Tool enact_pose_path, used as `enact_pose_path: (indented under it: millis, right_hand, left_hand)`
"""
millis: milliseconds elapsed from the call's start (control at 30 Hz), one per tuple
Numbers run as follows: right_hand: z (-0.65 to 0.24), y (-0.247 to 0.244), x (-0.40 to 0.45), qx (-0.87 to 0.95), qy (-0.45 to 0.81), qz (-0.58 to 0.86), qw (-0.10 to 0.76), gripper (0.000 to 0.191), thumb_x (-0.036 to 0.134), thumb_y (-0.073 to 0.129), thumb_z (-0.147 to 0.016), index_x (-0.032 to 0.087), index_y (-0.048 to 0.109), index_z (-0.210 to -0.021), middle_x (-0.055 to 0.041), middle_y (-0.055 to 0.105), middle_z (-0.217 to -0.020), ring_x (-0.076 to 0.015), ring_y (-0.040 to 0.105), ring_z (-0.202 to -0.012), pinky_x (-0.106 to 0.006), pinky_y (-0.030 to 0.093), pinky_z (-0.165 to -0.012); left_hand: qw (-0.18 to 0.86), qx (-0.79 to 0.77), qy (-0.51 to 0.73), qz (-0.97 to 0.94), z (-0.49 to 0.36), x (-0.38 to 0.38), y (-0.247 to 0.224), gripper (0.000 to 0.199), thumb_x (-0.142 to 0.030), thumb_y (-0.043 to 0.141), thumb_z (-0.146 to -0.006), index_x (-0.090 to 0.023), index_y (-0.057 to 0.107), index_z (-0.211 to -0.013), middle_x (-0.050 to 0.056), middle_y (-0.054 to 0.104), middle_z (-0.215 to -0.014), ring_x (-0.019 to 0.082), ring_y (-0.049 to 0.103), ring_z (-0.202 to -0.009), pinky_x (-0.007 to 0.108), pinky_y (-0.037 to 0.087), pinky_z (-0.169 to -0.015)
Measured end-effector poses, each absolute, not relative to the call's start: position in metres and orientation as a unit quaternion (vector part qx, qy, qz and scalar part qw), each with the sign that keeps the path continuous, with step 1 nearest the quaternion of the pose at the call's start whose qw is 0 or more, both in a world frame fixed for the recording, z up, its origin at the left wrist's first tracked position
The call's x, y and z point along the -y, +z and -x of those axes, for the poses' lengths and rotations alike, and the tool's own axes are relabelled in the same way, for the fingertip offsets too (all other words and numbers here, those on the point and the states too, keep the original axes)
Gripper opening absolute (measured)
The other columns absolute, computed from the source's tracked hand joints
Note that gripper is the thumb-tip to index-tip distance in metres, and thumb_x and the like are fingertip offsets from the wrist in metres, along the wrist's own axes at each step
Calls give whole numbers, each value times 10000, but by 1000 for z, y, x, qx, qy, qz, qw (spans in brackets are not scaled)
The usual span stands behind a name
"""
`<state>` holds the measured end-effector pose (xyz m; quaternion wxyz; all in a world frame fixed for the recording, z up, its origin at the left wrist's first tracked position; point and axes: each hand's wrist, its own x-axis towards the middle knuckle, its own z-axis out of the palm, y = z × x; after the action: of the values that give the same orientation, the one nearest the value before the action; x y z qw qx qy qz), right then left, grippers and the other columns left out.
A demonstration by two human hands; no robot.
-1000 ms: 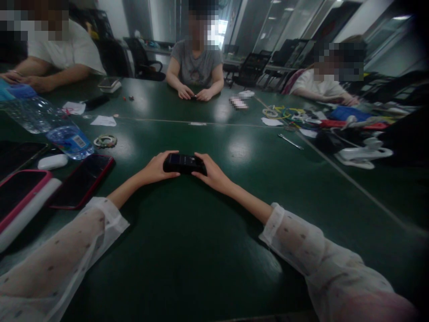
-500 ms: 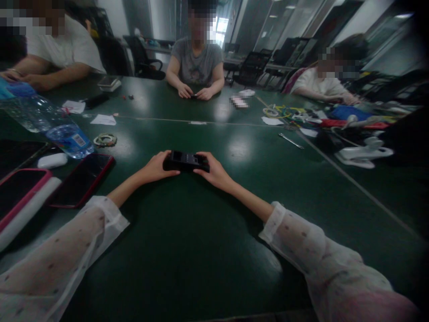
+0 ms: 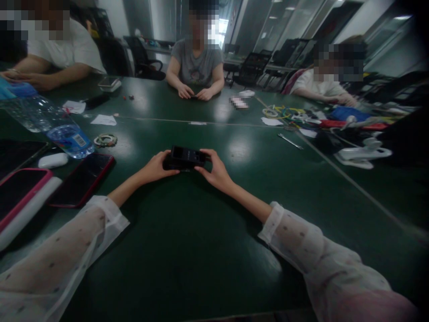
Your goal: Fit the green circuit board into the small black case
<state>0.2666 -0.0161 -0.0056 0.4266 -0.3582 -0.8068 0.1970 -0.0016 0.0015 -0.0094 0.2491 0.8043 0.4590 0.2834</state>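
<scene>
A black handheld device with a dark screen and small buttons (image 3: 187,154) is between my hands in the middle of the green table (image 3: 187,250). It seems to sit tilted on a black lower part, a case or base, though the dark surfaces hide where one ends. My left hand (image 3: 156,167) grips the left end, thumb along the near edge. With my right hand (image 3: 217,172) I pinch the right end between thumb and fingers, a gap showing between them. Both forearms rest in sheer white dotted sleeves.
Left of my hands lie a red-edged phone (image 3: 82,181), a pink-cased phone (image 3: 23,192), a white earbud case (image 3: 52,160), a water bottle (image 3: 69,136) and bracelets (image 3: 106,140). A wrench (image 3: 290,141) and tangled cables (image 3: 284,112) lie to the right. Three people sit around the table.
The device's top face has shifted slightly left and up and is tilted more, its right end narrower. My right hand has moved slightly with a wider finger gap; my left stays put.
</scene>
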Motion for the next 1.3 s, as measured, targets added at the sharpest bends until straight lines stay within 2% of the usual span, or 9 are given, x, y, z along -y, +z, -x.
enact_pose_path:
  millis: [233, 433, 733, 1133, 1300]
  right_hand:
    - [-268, -6, 17, 745, 144, 417, 501, 533, 380, 625, -882, 289, 358, -1333, -100, 482, -1314, -272, 518, -1235, -497, 472, -1070]
    - [-272, -13, 7, 704, 130, 447, 537, 511, 337, 629, -862, 267, 360, -1290, -104, 468, -1276, -267, 517, -1199, -494, 449, -1071]
    - [-276, -20, -1, 706, 136, 478, 505, 496, 239, 649, -808, 217, 404, -1239, -116, 514, -1204, -270, 554, -1129, -502, 489, -1000]
    - [-283, -33, -12, 652, 151, 550, 500, 479, 238, 675, -763, 180, 410, -1158, -131, 525, -1154, -266, 555, -1096, -498, 481, -997]
    - [-285, -34, -11, 670, 122, 555, 478, 515, 242, 670, -767, 168, 414, -1207, -148, 495, -1204, -276, 521, -1125, -500, 467, -1008]
  left_hand:
    - [243, -448, 264, -819, 2, 1, -3, 601, -476, 712, -775, -244, 513, -1292, 102, 579, -1276, 303, 566, -1159, 496, 448, -986]
    - [242, -455, 262, -816, 2, 2, 0, 562, -489, 702, -776, -218, 535, -1240, 102, 582, -1222, 301, 564, -1123, 482, 471, -957]
    - [237, -443, 271, -821, 2, 1, -2, 562, -499, 701, -784, -232, 527, -1247, 90, 575, -1220, 288, 559, -1126, 465, 469, -968]
    - [232, -441, 266, -825, 4, -1, -4, 578, -506, 700, -793, -221, 528, -1265, 96, 583, -1225, 291, 567, -1116, 465, 482, -938]
    - [235, -444, 263, -824, 3, 1, -2, 571, -493, 700, -794, -225, 526, -1267, 94, 579, -1242, 289, 562, -1129, 467, 473, -955]
